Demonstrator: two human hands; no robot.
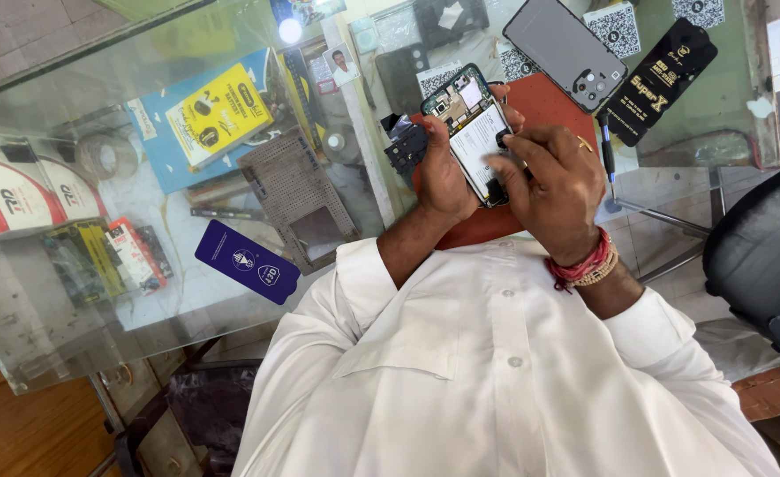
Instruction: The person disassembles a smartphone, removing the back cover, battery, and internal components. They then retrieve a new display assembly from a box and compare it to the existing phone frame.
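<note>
Smartphone (475,132) — back cover off, flat white battery and small metal parts exposed — sits clasped in the left hand (444,172) while the right hand (556,190) pinches its lower end, above a red mat (549,97) on the glossy glass tabletop (143,106).

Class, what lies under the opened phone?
Under the phone lies a red mat; both hands cover most of it, resting on the glass counter.
</note>
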